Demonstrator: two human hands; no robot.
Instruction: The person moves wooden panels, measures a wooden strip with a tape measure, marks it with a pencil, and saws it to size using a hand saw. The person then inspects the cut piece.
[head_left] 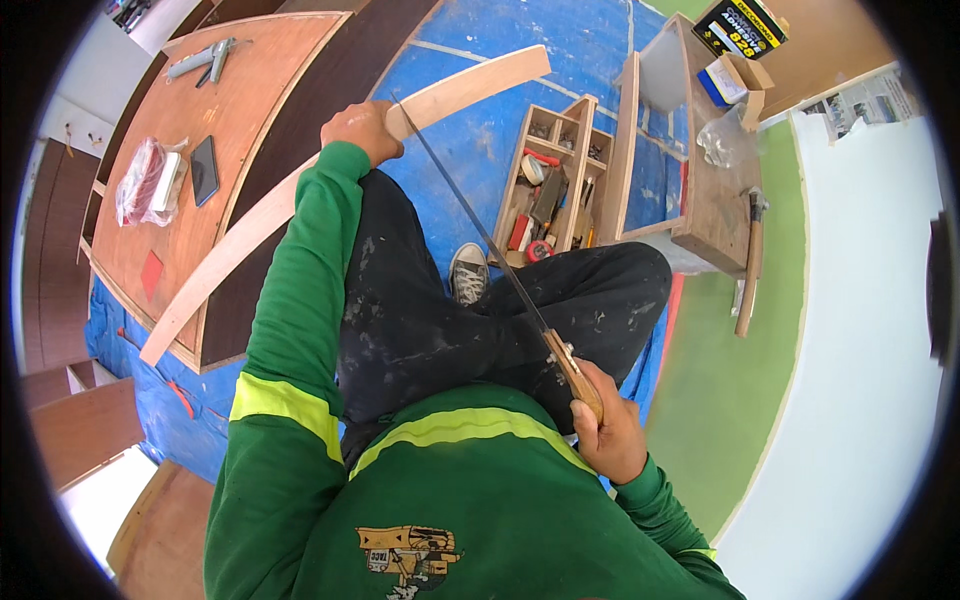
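Note:
A long, pale wooden strip (480, 88) slants across in front of me, resting along the edge of a wooden panel on the left. My left hand (362, 132) is closed round it near my left knee. In my right hand (612, 425), by my right thigh, is the wooden handle of a handsaw (470, 215). Seen almost edge-on, its blade runs up and left to the strip, just right of my left hand. Whether the teeth touch the wood, I cannot tell.
A phone (204, 170), a plastic-wrapped bundle (150, 185) and a grey glue gun (208, 62) lie on the panel (255, 90). Ahead, a wooden toolbox (508, 190) stands on blue sheeting (420, 210). A hammer (750, 260) hangs on a wooden box (715, 215) at the right.

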